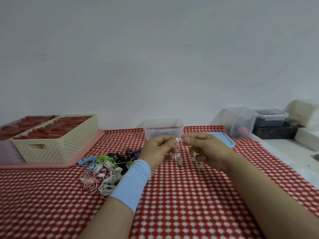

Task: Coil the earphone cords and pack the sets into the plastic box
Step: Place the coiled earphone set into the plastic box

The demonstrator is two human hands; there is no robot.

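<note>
A white earphone set (177, 140) is pinched between the curled fingertips of the left hand (156, 149) and the right hand (205, 149), just before the plastic box (164, 129) at the tabletop's far edge, where a few sets seem already packed, while a tangled pile (107, 167) is left waiting nearer the left edge, and no writing can be read.

left hand (158, 150) and right hand (205, 149), apparently mid-pinch

two hands, left hand (156, 149) and right hand (205, 149); one earphone set (177, 156) between them; one plastic box (164, 130) behind them; one earphone heap (107, 168) left of them.
</note>
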